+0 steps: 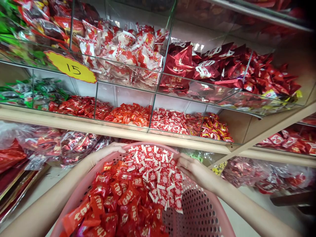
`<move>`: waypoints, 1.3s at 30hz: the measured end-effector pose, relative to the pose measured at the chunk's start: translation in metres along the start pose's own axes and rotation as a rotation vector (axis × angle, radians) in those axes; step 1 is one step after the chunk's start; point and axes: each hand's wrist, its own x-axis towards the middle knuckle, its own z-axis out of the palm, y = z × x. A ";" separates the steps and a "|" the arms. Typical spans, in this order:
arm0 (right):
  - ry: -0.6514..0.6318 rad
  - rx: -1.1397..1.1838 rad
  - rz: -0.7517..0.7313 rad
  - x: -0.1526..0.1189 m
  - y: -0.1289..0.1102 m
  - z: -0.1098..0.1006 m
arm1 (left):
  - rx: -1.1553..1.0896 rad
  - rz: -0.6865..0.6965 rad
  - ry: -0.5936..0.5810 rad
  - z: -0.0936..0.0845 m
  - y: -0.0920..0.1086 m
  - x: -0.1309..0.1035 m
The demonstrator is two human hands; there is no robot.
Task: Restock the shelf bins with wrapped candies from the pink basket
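Note:
A pink perforated basket (pixel 219 210) fills the lower middle of the view. Red wrapped candies (pixel 123 194) lie in its left and centre, and red-and-white wrapped candies (pixel 160 174) are heaped toward its far side. My left hand (pixel 106 154) is closed on the far left part of the rim, its fingertips partly hidden. At the far right, my right hand (pixel 191 168) reaches over the rim, fingers bent and touching the red-and-white candies; the basket edge lies under the hand.
Beyond the basket stands a shelf (pixel 111 131) with clear-walled compartments of wrapped sweets. A yellow tag (pixel 71 67) reading 15 hangs at the upper left. Bagged sweets (pixel 79 144) lie under the shelf, and a slanted wooden post (pixel 271 128) is at the right.

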 end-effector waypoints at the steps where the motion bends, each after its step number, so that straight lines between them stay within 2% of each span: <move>1: -0.033 0.012 -0.012 0.002 0.000 0.000 | 0.002 -0.010 0.029 0.000 0.000 -0.001; 4: -0.107 -0.024 0.001 0.006 0.001 -0.001 | 0.018 -0.040 0.073 0.001 0.001 -0.002; 6: -0.137 -0.124 -0.004 0.006 -0.001 0.000 | 0.012 -0.033 0.047 0.002 0.003 -0.002; 9: -0.148 -0.309 -0.023 0.002 -0.005 0.001 | -0.004 0.004 -0.028 0.005 0.007 -0.003; 13: -0.144 -0.366 -0.061 0.003 -0.005 -0.011 | 0.021 -0.009 0.018 0.006 0.010 -0.007; 16: -0.047 -0.295 -0.073 0.024 0.003 -0.033 | 0.032 -0.011 0.013 0.005 0.009 -0.008; 18: 0.089 -0.259 0.017 0.050 0.011 -0.047 | 0.036 0.007 0.029 0.004 0.007 -0.007; 20: 0.133 -0.265 0.129 0.081 0.021 -0.055 | 0.046 0.027 0.048 0.002 0.004 -0.006; 22: 0.070 -0.247 0.282 0.112 0.029 -0.056 | 0.054 0.039 0.050 0.002 0.004 -0.006; 24: -0.063 -0.228 0.461 0.138 0.031 -0.052 | 0.050 0.048 0.003 0.002 0.005 -0.007; 26: -0.195 -0.230 0.609 0.155 0.029 -0.046 | 0.033 0.064 -0.071 0.002 0.008 -0.008; 28: -0.302 -0.222 0.694 0.165 0.025 -0.043 | 0.037 0.070 -0.102 0.002 0.010 -0.009; 33: -0.406 -0.134 0.666 0.170 0.029 -0.041 | 0.117 0.054 0.030 -0.001 0.006 -0.006; 36: -0.396 -0.131 0.652 0.169 0.037 -0.038 | 0.141 0.053 0.062 -0.002 0.004 -0.004; 39: -0.334 -0.077 0.596 0.166 0.043 -0.033 | 0.152 0.059 0.051 -0.002 0.005 -0.005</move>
